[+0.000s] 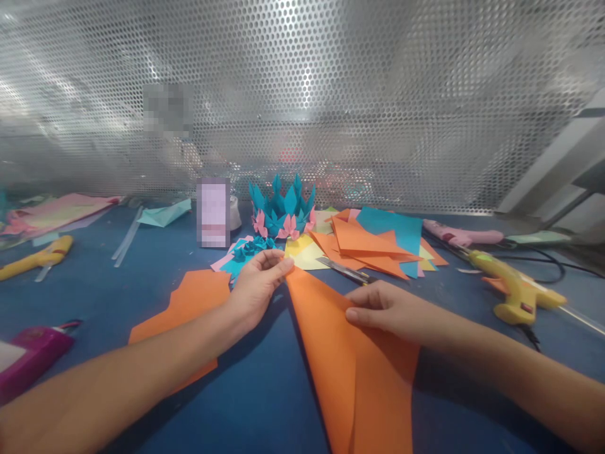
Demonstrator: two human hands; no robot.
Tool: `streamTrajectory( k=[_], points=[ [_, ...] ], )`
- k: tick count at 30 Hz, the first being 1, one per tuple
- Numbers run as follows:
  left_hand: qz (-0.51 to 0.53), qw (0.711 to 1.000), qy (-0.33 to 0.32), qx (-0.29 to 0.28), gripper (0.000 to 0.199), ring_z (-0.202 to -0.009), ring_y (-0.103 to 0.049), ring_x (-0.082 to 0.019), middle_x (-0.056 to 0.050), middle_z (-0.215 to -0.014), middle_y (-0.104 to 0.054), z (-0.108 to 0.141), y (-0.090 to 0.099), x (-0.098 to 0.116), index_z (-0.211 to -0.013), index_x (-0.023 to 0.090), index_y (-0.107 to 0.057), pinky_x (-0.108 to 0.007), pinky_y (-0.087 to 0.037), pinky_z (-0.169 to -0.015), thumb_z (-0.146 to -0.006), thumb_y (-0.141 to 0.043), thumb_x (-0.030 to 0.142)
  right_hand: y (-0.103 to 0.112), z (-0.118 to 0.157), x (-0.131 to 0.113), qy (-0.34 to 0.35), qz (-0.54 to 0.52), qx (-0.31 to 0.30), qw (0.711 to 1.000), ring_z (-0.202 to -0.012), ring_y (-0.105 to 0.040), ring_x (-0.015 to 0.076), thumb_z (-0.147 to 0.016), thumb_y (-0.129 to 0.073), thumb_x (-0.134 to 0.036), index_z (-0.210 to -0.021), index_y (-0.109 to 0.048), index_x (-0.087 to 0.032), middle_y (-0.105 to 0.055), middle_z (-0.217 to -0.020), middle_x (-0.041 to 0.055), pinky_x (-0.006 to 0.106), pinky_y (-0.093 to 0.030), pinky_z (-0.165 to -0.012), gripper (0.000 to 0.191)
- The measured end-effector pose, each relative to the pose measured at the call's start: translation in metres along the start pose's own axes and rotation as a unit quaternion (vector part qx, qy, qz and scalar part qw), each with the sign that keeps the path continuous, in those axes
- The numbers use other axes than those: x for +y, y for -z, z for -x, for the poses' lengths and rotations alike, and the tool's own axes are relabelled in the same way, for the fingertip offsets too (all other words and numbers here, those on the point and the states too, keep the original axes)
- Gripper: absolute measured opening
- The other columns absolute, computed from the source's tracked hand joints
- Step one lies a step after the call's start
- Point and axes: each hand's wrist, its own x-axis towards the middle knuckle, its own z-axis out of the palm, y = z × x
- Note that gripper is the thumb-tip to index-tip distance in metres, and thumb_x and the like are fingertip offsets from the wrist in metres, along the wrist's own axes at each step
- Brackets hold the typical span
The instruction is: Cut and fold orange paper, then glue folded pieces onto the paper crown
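An orange paper sheet (326, 334), partly folded over itself, slants from the middle of the view toward me. My left hand (259, 284) pinches its far pointed corner between thumb and fingers. On the sheet's right edge my right hand (382, 309) is closed, thumb and fingertips gripping the paper. Just beyond the right hand lies a metal blade tool (345, 271), its handle partly hidden. Left of the held sheet, another orange paper piece (198, 315) lies flat, partly behind my left forearm. Small blue folded paper pieces (253, 249) sit beyond my left hand.
At the back stands a blue paper crown (283, 208) with pink pieces, beside a phone (213, 211). Folded orange papers (368, 243) lie right of it. A yellow glue gun (515, 287) and a pink one (460, 234) are at right; another yellow tool (42, 257) is at left.
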Motion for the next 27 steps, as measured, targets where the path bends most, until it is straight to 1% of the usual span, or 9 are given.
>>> streamTrajectory(
  k=[3,6,16,19,22,24,27],
  points=[
    [0.0,1.0,-0.004,-0.003,0.038,-0.067,-0.057,-0.008,0.005,-0.069,-0.058,-0.0006,-0.0011,0.0004,-0.074,0.015,-0.06,-0.02,-0.047,-0.065,-0.047,-0.085,0.019,-0.0003,0.0005,-0.0006,-0.009,-0.009,0.0,1.0,-0.056,-0.05,0.0091,-0.075,-0.064,-0.051,-0.077,-0.065,-0.015,-0.058,-0.065,-0.0018,0.023,-0.039,-0.057,0.036],
    [-0.002,1.0,-0.01,-0.005,0.038,-0.067,-0.057,-0.007,0.004,-0.069,-0.058,-0.0007,-0.0017,0.0008,-0.076,0.015,-0.06,-0.02,-0.046,-0.066,-0.048,-0.085,0.019,-0.0002,0.0006,-0.0001,-0.009,-0.01,0.001,1.0,-0.057,-0.052,0.0098,-0.075,-0.063,-0.052,-0.077,-0.065,-0.016,-0.06,-0.066,-0.0013,0.024,-0.039,-0.058,0.036],
    [0.005,1.0,-0.006,-0.023,0.034,-0.068,-0.057,-0.008,0.004,-0.071,-0.059,0.0001,-0.0001,-0.0008,-0.076,0.015,-0.061,-0.02,-0.047,-0.068,-0.051,-0.083,0.016,0.0008,-0.0001,0.0021,0.002,-0.027,-0.003,1.0,-0.054,-0.049,0.0071,-0.077,-0.063,-0.048,-0.075,-0.066,-0.016,-0.058,-0.064,-0.0024,0.021,-0.037,-0.054,0.032],
    [0.013,1.0,0.003,-0.026,0.029,-0.068,-0.058,-0.007,0.003,-0.071,-0.059,-0.0002,-0.0009,-0.0006,-0.076,0.014,-0.062,-0.019,-0.048,-0.066,-0.055,-0.082,0.017,0.0008,-0.0009,0.0018,-0.001,-0.031,0.002,1.0,-0.051,-0.045,0.0059,-0.075,-0.066,-0.047,-0.071,-0.065,-0.016,-0.054,-0.06,-0.0041,0.021,-0.036,-0.053,0.032],
    [0.038,0.998,0.025,-0.039,0.023,-0.07,-0.06,-0.008,0.002,-0.075,-0.062,-0.0001,-0.001,0.0,-0.076,0.013,-0.064,-0.019,-0.049,-0.066,-0.061,-0.079,0.018,0.0002,-0.0013,0.0013,0.001,-0.027,0.011,1.0,-0.049,-0.042,0.0052,-0.074,-0.067,-0.047,-0.067,-0.064,-0.016,-0.05,-0.055,-0.0057,0.02,-0.036,-0.053,0.032],
    [0.051,0.997,0.039,-0.043,0.018,-0.07,-0.061,-0.008,0.001,-0.077,-0.063,-0.0001,-0.0007,0.0008,-0.077,0.013,-0.064,-0.019,-0.05,-0.067,-0.064,-0.077,0.017,-0.0004,-0.0014,0.0009,0.004,-0.03,0.011,0.999,-0.049,-0.042,0.0051,-0.074,-0.067,-0.047,-0.064,-0.062,-0.016,-0.047,-0.054,-0.0064,0.02,-0.036,-0.054,0.032],
    [0.055,0.997,0.05,-0.036,0.013,-0.067,-0.061,-0.007,0.002,-0.074,-0.063,-0.0008,-0.0001,0.0022,-0.076,0.013,-0.064,-0.018,-0.05,-0.065,-0.068,-0.074,0.014,-0.0013,-0.0011,0.0004,0.003,-0.045,0.008,0.999,-0.049,-0.043,0.0056,-0.072,-0.068,-0.046,-0.063,-0.061,-0.017,-0.045,-0.053,-0.0067,0.021,-0.036,-0.053,0.032]
  ],
)
